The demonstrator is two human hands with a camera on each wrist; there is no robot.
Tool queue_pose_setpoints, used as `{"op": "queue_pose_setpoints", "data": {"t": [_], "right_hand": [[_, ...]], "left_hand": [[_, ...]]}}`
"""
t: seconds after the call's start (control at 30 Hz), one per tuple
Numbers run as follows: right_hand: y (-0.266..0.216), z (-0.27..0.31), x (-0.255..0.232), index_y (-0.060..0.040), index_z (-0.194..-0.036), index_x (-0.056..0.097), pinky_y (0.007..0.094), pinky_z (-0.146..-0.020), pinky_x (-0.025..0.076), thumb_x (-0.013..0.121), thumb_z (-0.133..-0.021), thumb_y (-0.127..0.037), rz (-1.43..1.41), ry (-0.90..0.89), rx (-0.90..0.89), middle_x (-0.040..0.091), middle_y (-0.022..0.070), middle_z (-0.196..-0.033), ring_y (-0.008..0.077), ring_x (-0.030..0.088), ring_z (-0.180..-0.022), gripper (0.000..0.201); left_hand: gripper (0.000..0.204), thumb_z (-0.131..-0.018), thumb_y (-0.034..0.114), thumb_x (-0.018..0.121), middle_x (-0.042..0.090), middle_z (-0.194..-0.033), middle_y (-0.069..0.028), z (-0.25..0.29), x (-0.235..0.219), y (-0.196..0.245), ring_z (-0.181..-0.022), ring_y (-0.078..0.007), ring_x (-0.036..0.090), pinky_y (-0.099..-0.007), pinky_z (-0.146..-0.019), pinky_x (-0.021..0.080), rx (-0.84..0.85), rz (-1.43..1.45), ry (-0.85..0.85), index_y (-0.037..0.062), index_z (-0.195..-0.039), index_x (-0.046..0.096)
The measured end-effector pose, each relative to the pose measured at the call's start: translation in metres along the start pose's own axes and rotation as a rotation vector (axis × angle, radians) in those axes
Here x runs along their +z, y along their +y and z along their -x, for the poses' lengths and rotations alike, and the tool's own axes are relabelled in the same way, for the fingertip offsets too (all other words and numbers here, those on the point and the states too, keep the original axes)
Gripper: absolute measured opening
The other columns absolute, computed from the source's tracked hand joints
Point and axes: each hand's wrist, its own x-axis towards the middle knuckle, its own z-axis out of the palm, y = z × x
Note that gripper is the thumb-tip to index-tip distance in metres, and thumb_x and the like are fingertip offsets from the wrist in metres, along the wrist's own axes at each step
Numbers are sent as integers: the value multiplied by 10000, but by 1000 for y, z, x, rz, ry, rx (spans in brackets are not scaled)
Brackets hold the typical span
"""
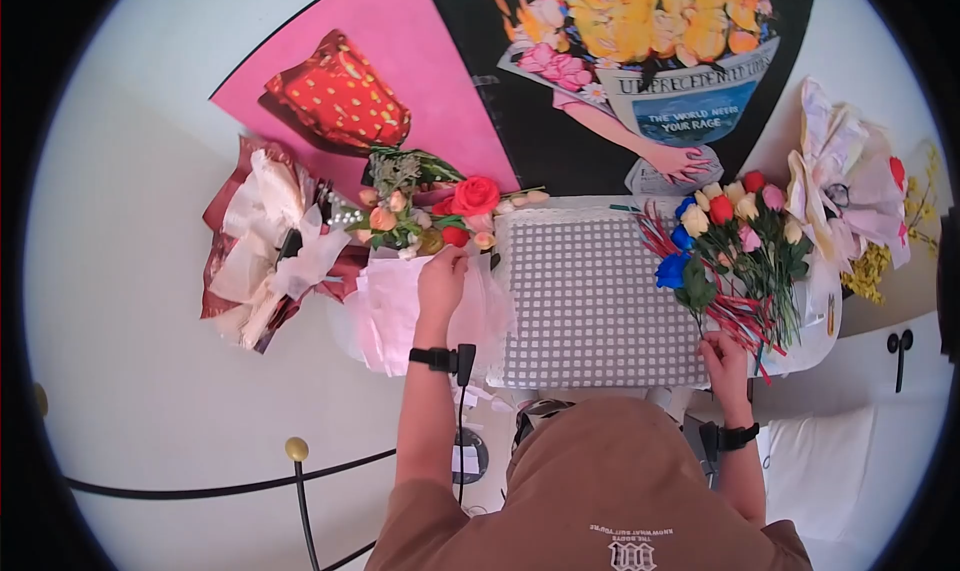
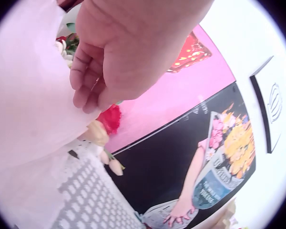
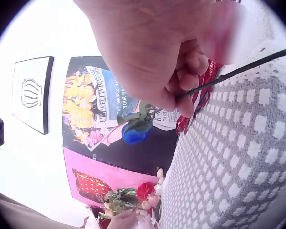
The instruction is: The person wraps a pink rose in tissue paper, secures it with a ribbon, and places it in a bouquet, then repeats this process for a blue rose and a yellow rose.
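Observation:
My right hand pinches the thin dark stem of a blue rose between thumb and fingers. The bloom and its green leaves point away from me, towards the back of the table. In the head view, my right hand is at the right front of the checked cloth. My left hand is at the upper edge of the pale pink wrapping paper, just below a mixed bouquet with a big red rose. In the left wrist view, curled fingers of my left hand pinch the paper's edge.
Loose roses and red ribbons lie at the table's right side. A wrapped bouquet stands beyond them, with yellow flowers beside it. Another white-and-maroon wrapped bouquet is at the left. Painted panels stand behind the table.

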Motion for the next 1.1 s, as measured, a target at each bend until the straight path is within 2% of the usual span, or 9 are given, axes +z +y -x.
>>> {"op": "queue_pose_setpoints", "data": {"t": [0.03, 0.13, 0.3, 0.43, 0.5, 0.6, 0.73, 0.9, 1.1], "right_hand": [[1, 2, -2, 23, -983, 639, 268, -653, 512, 636, -919, -39, 1, 10, 14, 686, 77, -764, 133, 677, -705, 89], [2, 1, -5, 15, -999, 635, 255, -650, 494, 625, -932, -45, -37, 31, -4, 685, 65, -764, 116, 666, -700, 91], [-4, -5, -10, 0, -1051, 625, 246, -630, 473, 615, -948, -60, -64, 77, -19, 683, 59, -745, 96, 644, -682, 120], [-18, -2, -13, -25, -1070, 624, 236, -607, 439, 610, -959, -76, -30, 115, -14, 666, 40, -681, 71, 600, -645, 122], [-11, 1, -11, -29, -1087, 617, 238, -595, 427, 602, -967, -77, -64, 138, -52, 661, 35, -685, 67, 576, -630, 131], [-2, 11, -11, -36, -1111, 597, 239, -587, 415, 594, -973, -76, -35, 154, -30, 646, 21, -683, 62, 538, -620, 144], [-3, 19, -6, -36, -1149, 563, 241, -594, 417, 581, -972, -63, -108, 106, 129, 652, 24, -720, 68, 537, -633, 181], [-14, 8, 4, -29, -1169, 544, 245, -620, 433, 570, -960, -41, -119, 7, 86, 662, 39, -758, 75, 563, -674, 211], [-32, -17, 17, -23, -1173, 553, 251, -646, 460, 578, -946, -36, -89, -109, 24, 672, 53, -770, 103, 605, -697, 229]], "left_hand": [[107, -904, 146, 630, 710, -815, -149, 4, -5, 16, -770, -323, 701, -411, -701, 544, 8, 1, -15, 76, -953, 695], [122, -938, 63, 609, 699, -784, -59, 14, -6, 64, -711, -128, 672, -268, -664, 541, 49, 279, -160, -12, -1002, 681], [148, -945, 50, 610, 733, -897, -87, 22, 67, 133, -827, -138, 703, -258, -759, 556, 116, 534, -431, -26, -1050, 682], [213, -948, 49, 608, 735, -1016, -105, 30, 123, 165, -934, -156, 703, -270, -824, 550, 159, 622, -511, -3, -1144, 675], [295, -937, 63, 610, 718, -1128, -133, 39, 130, 172, -1015, -206, 696, -309, -868, 542, 137, 899, -488, 64, -1228, 657], [344, -938, 33, 594, 684, -1221, -129, 40, 118, 142, -1058, -209, 682, -316, -881, 541, 111, 779, -330, 64, -1279, 625], [310, -907, 47, 623, 689, -1138, -145, 59, 83, 81, -970, -240, 698, -325, -820, 561, -66, 492, -17, 28, -1216, 644], [317, -868, 130, 686, 684, -1030, -146, 103, 64, 68, -846, -264, 687, -358, -735, 557, -72, 300, 13, 13, -1160, 651], [452, -806, 250, 759, 700, -913, -144, 121, 83, 63, -759, -257, 685, -377, -690, 544, -331, 200, -232, -5, -1159, 637]]}}
